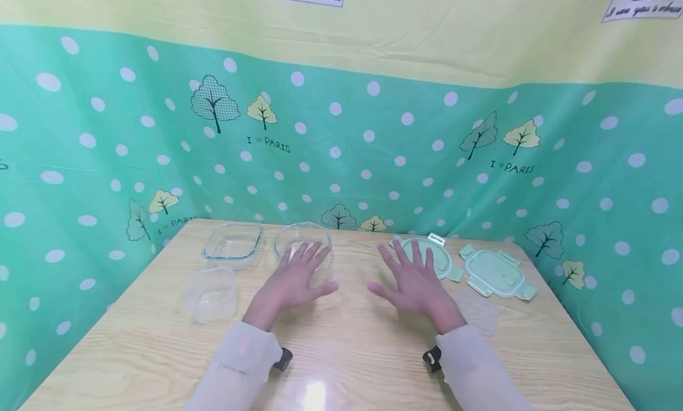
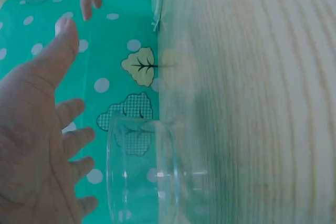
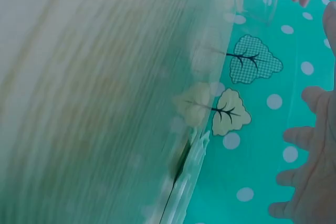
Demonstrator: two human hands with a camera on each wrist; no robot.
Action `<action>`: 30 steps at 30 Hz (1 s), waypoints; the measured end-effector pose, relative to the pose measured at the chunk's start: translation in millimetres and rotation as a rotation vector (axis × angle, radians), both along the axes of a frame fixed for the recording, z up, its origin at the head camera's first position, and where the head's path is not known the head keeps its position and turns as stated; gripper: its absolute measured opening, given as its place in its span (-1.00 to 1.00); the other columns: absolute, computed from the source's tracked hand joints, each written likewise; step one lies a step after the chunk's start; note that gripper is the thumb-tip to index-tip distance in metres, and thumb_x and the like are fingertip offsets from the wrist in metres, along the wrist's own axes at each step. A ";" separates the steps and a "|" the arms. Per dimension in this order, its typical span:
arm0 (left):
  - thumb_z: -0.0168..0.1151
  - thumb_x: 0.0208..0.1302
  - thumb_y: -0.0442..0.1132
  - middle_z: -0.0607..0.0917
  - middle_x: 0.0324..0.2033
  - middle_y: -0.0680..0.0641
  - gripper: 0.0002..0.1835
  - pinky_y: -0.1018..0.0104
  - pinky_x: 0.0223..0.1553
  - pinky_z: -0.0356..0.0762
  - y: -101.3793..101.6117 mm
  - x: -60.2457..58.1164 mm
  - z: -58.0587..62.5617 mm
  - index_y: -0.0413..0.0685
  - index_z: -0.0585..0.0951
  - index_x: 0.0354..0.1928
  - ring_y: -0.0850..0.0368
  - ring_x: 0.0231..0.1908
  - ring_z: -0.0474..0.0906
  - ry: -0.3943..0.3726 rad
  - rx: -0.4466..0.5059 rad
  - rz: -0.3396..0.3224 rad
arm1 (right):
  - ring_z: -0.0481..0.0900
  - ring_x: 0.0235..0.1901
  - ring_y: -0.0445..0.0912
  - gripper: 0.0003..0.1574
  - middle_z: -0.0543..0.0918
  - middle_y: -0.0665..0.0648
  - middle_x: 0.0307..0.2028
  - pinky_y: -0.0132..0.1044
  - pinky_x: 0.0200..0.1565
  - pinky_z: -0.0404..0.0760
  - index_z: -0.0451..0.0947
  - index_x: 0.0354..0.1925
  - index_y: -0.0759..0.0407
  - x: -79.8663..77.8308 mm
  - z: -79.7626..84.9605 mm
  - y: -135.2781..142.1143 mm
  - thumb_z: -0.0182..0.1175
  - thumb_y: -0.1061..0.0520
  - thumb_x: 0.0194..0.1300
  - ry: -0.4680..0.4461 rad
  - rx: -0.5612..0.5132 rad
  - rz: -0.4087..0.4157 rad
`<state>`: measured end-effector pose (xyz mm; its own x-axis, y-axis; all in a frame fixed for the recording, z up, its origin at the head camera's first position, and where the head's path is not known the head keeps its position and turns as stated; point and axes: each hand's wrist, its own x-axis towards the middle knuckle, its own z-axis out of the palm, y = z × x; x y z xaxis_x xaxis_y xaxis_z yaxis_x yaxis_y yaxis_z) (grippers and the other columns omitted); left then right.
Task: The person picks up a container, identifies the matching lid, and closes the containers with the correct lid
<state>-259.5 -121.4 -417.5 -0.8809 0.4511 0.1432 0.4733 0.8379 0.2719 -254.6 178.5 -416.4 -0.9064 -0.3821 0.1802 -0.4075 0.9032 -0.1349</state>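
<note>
Both hands are held out over the table with fingers spread and nothing in them. My left hand (image 1: 296,280) overlaps the near side of a round glass bowl (image 1: 278,240) in the head view; the left wrist view shows that bowl (image 2: 142,177) beyond the fingers. On the right, my right hand (image 1: 413,280) partly covers a round green-rimmed lid (image 1: 440,258) with clip flaps. A rectangular green lid (image 1: 496,273) lies to the right of it. Beneath the right wrist, a clear flat lid (image 1: 480,311) rests on the wood, partly hidden by the arm.
At the back left stands a rectangular glass container (image 1: 232,245). In front of it is a clear plastic box (image 1: 210,295). The wooden table (image 1: 341,346) ends at a green dotted curtain (image 1: 341,132) behind and at both sides.
</note>
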 end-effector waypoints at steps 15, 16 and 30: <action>-0.05 0.57 0.20 0.10 0.57 -0.30 -0.23 -0.39 0.52 -0.22 -17.0 -18.3 -5.8 -0.04 0.10 0.62 -0.34 0.56 -0.15 0.079 0.089 0.194 | -0.21 0.53 0.48 -0.05 0.08 0.32 0.57 0.49 0.46 -0.21 0.03 0.63 -0.06 -41.2 5.0 -42.0 -0.13 -0.47 0.51 -0.045 0.005 0.031; -0.05 0.57 0.19 0.09 0.57 -0.31 -0.24 -0.39 0.51 -0.23 -17.5 -18.8 -5.9 -0.05 0.10 0.62 -0.35 0.56 -0.16 0.078 0.095 0.209 | -0.21 0.53 0.48 -0.05 0.08 0.31 0.58 0.48 0.46 -0.21 0.03 0.63 -0.06 -44.6 4.6 -44.8 -0.14 -0.46 0.52 -0.051 0.003 0.027; 0.14 0.49 0.08 0.08 0.53 -0.40 -0.19 -0.46 0.36 0.13 -16.2 -28.1 -1.7 -0.18 0.13 0.58 -0.48 0.44 -0.01 0.058 0.220 0.416 | 0.11 0.50 0.35 -0.10 0.25 0.32 0.51 0.30 0.51 0.04 0.05 0.61 0.07 -90.4 -9.6 -86.6 -0.20 -0.39 0.59 -0.119 -0.102 0.113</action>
<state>-287.6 -137.6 -419.2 -0.9681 0.0151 0.2501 0.1294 0.8849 0.4474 -345.0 91.9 -426.1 -0.8758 -0.4682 0.1175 -0.4816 0.8315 -0.2768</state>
